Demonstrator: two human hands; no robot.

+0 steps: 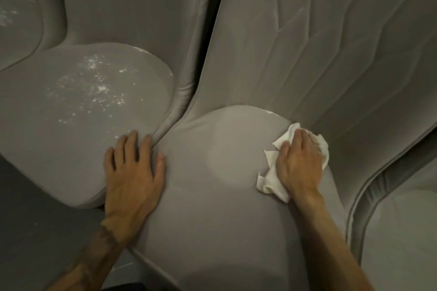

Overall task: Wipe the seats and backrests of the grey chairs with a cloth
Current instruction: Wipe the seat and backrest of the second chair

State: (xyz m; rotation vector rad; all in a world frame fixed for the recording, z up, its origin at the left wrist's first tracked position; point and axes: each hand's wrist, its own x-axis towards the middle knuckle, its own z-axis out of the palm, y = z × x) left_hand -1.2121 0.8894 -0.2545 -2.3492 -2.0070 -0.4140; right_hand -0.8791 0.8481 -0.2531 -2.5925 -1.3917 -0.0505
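A grey chair seat (220, 172) fills the middle, its quilted backrest (319, 42) rising behind it. My right hand (300, 163) presses a crumpled white cloth (272, 179) flat on the seat's right rear part, near the backrest. My left hand (134, 170) rests flat with spread fingers across the seam between this seat and the seat of the chair on the left (78, 106). That left seat carries scattered white specks. Its backrest (132, 2) stands behind it.
A further grey seat (16, 28) shows at the far left edge, also speckled white. Another chair's curved edge (364, 198) lies at the right. Dark floor (40, 215) shows at the lower left between the chairs.
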